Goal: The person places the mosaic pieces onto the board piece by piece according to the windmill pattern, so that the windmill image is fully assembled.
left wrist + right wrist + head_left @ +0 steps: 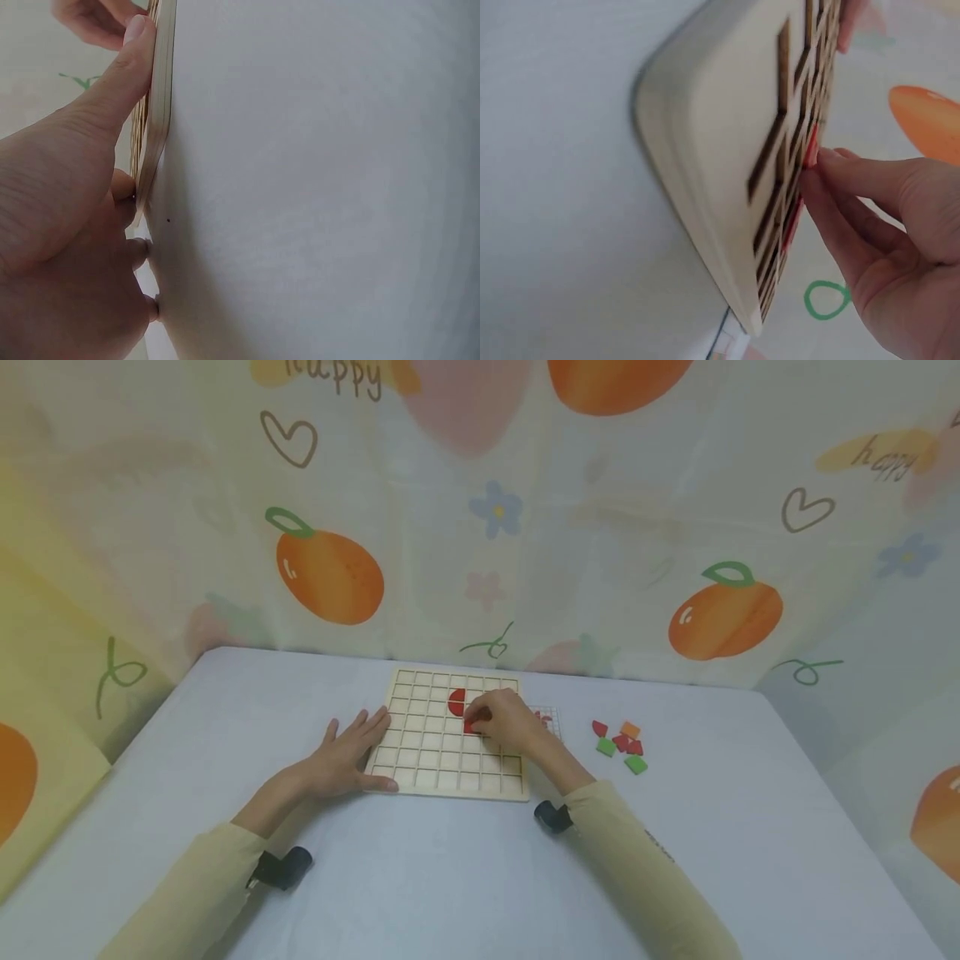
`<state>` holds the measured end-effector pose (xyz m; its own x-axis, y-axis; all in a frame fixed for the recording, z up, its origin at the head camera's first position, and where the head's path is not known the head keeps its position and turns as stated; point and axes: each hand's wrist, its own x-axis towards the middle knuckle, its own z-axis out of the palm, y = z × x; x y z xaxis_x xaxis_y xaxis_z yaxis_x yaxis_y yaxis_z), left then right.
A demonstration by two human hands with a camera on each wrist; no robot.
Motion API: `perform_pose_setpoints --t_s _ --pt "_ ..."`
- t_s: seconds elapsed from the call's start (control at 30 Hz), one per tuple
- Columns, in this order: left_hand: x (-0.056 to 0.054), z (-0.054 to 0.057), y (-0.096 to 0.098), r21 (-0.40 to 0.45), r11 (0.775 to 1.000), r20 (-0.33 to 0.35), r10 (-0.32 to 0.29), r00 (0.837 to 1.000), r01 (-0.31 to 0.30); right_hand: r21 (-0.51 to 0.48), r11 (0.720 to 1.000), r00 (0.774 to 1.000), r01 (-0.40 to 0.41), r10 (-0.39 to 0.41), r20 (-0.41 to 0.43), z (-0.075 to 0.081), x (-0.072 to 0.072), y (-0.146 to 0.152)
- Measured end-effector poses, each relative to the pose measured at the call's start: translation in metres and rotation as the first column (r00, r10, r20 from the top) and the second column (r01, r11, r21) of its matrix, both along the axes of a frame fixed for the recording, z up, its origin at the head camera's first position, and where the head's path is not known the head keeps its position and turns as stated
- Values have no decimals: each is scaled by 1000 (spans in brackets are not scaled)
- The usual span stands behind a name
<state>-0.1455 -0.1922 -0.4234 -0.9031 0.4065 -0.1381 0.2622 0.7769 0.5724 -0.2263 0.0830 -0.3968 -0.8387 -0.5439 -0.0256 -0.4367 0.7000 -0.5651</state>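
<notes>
Resting flat on the tabletop (465,877), the left hand (347,758) lies with relaxed fingers, thumb pressed along the near-left edge of the wooden grid board (420,752), steadying it. Further right, the right hand (507,718) pinches a red piece (471,725) in its grip directly over the board's middle cells, just below a red half-round (456,701) already seated. Loose red, green and orange pieces (621,745) lie well apart to the right, nearer that right hand.

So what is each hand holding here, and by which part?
The right hand pinches a red piece by its edge over the grid board. The left hand lies flat against the board's left edge, gripping nothing.
</notes>
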Motion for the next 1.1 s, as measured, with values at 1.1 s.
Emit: perform_pose_setpoints --t_s 1.1 --pt "2 2 2 3 1000 6 10 1000 -10 62 992 992 110 -106 -66 26 -5 123"
